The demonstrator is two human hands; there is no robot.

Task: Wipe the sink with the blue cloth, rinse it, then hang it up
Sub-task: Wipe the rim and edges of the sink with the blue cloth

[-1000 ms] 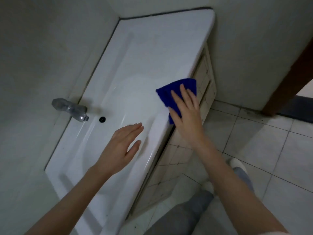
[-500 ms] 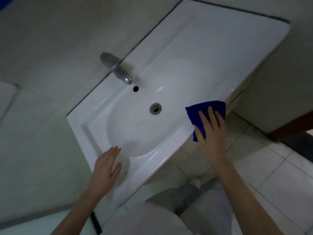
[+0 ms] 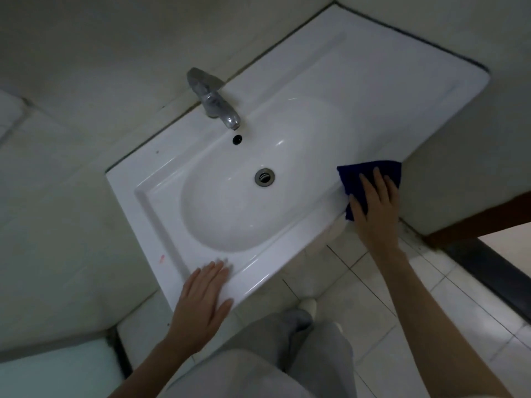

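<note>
Right hand [image 3: 376, 208] flat on blue cloth [image 3: 356, 175], sink [image 3: 388, 90] edge.

Left hand [image 3: 202, 303] lay palm down, flat, fingers extended and held close together, thumb splayed out to the right; bare forearm ran back toward lower left of view. Right hand [image 3: 375, 206] reached further forward, also palm down, fingers spread a little and stretched straight, pressed flat onto the blue cloth [image 3: 360, 175] at the front edge of the sink [image 3: 316, 67], not curled around it. Right arm extended nearly straight from lower right, wrist in line with forearm; both arms bare, well apart from each other.
</note>
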